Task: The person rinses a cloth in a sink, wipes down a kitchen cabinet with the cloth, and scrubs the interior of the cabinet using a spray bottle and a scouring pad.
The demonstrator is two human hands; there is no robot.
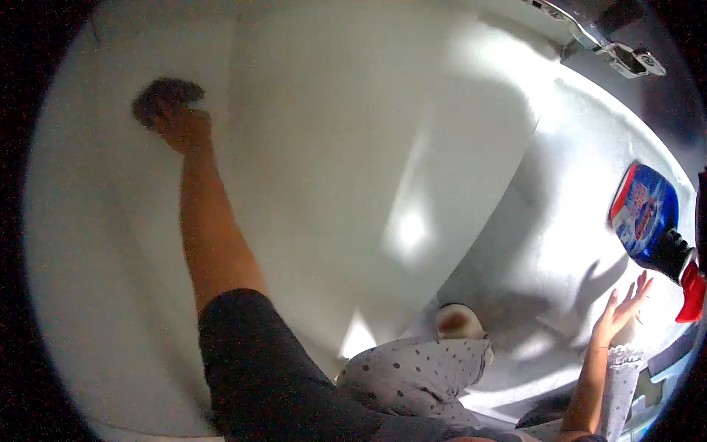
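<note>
High on the left, my left hand (184, 131) is closed around a dark, soft-looking wad, perhaps a cloth (163, 97), pressed against the pale wall panel (317, 147). Its exact kind is too dim to tell. At the lower right, my right hand (620, 313) is open with fingers spread, holding nothing. Just above it is a blue bottle (652, 214) with a red and white label, a dark neck and a red part. Whether the fingers touch the bottle is unclear; they appear apart from it.
My leg in spotted trousers (412, 372) and a foot (458, 323) are below, on a pale curved surface (515, 272). Metal fittings (626, 59) are at the upper right. Light blue and grey items (659, 387) sit at the lower right edge.
</note>
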